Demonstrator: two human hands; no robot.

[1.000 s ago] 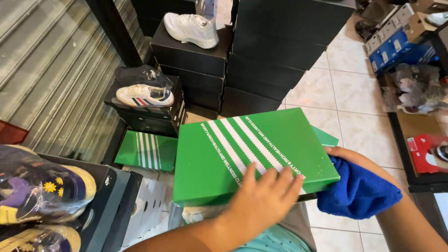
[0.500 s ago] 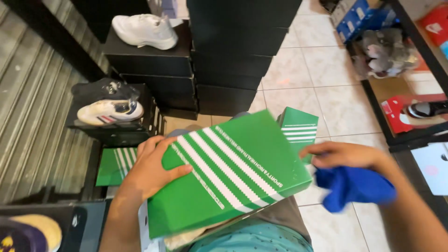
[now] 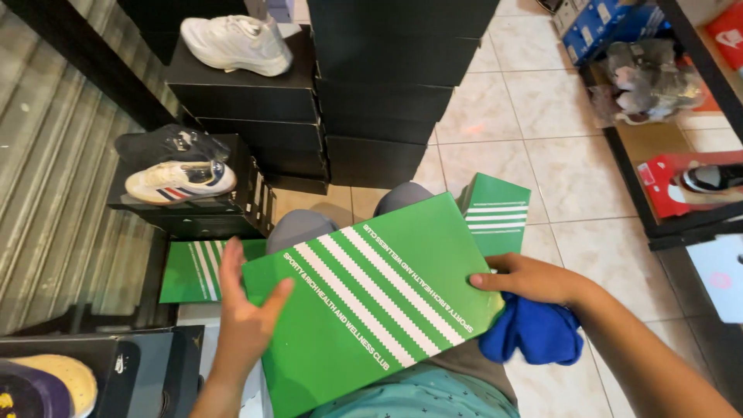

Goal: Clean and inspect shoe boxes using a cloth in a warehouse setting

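Green shoe box (image 3: 371,302) with white diagonal stripes, lid closed, resting tilted across the lap and grey-clad knees (image 3: 309,226), near corner low, far corner raised. Left hand (image 3: 246,321) set against the box's left edge: palm on the side wall, fingers (image 3: 232,267) extended upward and slightly spread, thumb laid over the lid corner; open contact, not wrapped around. Right hand (image 3: 534,279) at the box's right edge: thumb tip on the lid, remaining fingers curled beneath, closed around a bunched blue cloth (image 3: 534,333) hanging just below the box corner and touching it. Second green striped box (image 3: 495,213) upright just behind the first, beside the right knee. Third green striped box (image 3: 197,267) flat on the floor to the left, partly hidden behind the left hand. Stacks of black boxes (image 3: 387,85) ahead on the tiled floor (image 3: 495,116); white sneaker (image 3: 236,45) on top of one stack, cream sneaker with dark stripes (image 3: 179,182) on a lower black box at left. Red box with a shoe (image 3: 685,182) on the shelf at right.
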